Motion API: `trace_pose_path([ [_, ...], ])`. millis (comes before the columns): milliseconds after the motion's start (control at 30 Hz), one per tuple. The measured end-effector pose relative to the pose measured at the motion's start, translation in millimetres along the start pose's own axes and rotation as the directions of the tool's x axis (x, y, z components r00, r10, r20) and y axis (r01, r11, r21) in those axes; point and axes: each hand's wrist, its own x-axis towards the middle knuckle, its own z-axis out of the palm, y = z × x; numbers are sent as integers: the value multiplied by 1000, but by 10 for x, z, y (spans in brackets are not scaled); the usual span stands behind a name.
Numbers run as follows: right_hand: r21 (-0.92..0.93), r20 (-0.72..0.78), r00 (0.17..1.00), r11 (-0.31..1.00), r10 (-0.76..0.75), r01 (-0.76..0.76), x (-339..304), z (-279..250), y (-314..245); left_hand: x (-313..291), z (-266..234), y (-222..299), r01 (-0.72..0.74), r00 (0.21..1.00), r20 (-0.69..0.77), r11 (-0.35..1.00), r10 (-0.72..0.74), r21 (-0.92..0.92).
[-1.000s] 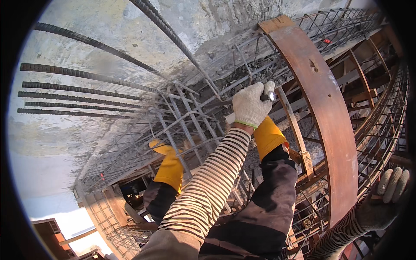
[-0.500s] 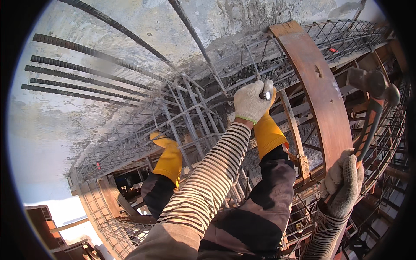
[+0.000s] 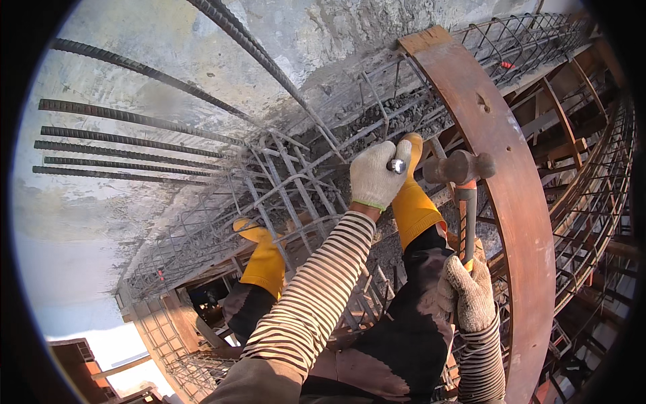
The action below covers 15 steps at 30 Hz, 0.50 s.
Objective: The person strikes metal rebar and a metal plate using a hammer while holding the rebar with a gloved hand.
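Left hand holding steel rod; right hand raising hammer head level with rod end.
The gloved left hand (image 3: 377,176) is clenching around the steel rod (image 3: 397,165), whose bright round end is protruding from the right side of the fist, above the rebar lattice (image 3: 296,182); the rod's far end is too unclear to locate. The gloved right hand (image 3: 471,293) is grasping the hammer (image 3: 465,212) by the lower handle, holding it upright, and the head is standing just beside the rod end, to its right, apart from it. Two yellow boots (image 3: 414,209) are resting among the bars, one on each side of the left forearm. A curved brown board (image 3: 508,148) is extending along the right, and thick ribbed bars (image 3: 128,113) are projecting across the concrete surface (image 3: 168,40) at left.
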Motion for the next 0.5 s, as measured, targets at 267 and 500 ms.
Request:
trace_pose_path([
  [267, -112, -293, 952, 992, -93, 62, -142, -480, 237, 389, -410, 35, -186, 940, 274, 979, 202, -81],
  [500, -112, -192, 968, 984, -160, 140, -178, -531, 482, 191, -1388, -105, -27, 943, 321, 980, 90, -197],
])
